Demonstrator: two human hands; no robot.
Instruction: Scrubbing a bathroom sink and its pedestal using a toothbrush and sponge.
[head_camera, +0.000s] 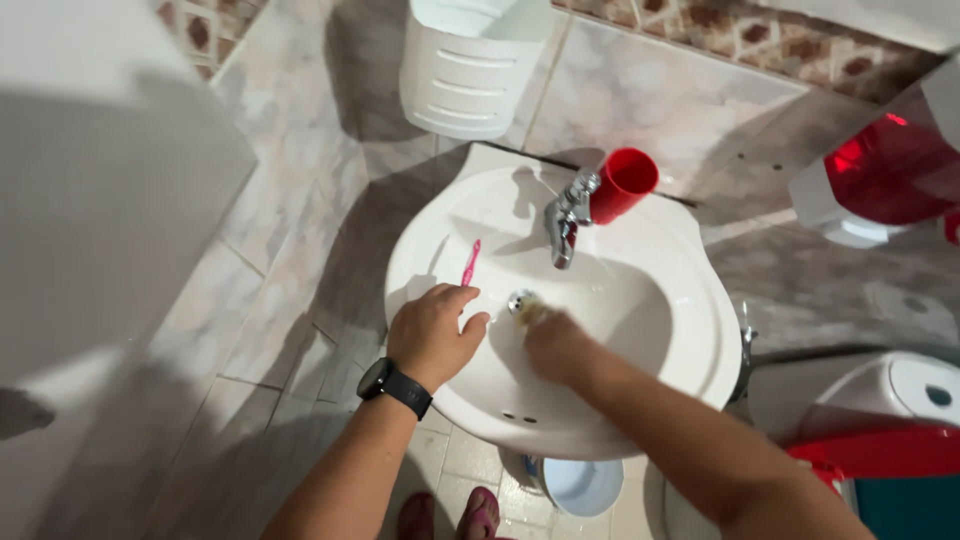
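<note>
— Sink (690, 330), white, wall-mounted: where are the hands?
— Left hand (432, 335) rests on its rim, fingers loosely curled, holding nothing. Right hand (556, 345) is blurred near the drain (520, 301); its grip can't be told.
— Nearby?
— Pink toothbrush (470, 262), red cup (622, 185) beside the tap (566, 218).

Only one screen shows for you: the round, dark face of the black wristwatch (378, 379), just off the near-left rim of the white sink (690, 330). The face is plain black, and you cannot tell whether it is lit. Well to the right of the sink and level with its back edge is a red translucent container on a white base (885, 170); it is the nearest thing to a package, and its visible side is plain.
</note>
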